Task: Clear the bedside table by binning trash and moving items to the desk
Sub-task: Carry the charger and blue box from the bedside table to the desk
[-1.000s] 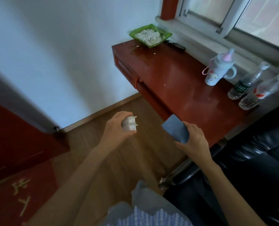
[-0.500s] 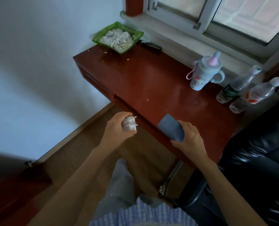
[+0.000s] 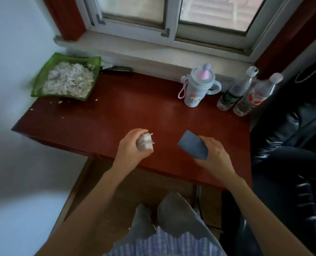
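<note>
— Where do you stand with the load?

— Your left hand (image 3: 133, 145) grips a small white container of cotton swabs (image 3: 145, 142), and your right hand (image 3: 213, 154) pinches a flat blue card (image 3: 192, 145); both hover over the near edge of the red bench (image 3: 135, 109), neither set down.

— So what's left?

— I'd judge you're mid-delivery: place both. The bedside table isn't in view, so I can't tell what remains there.
</note>
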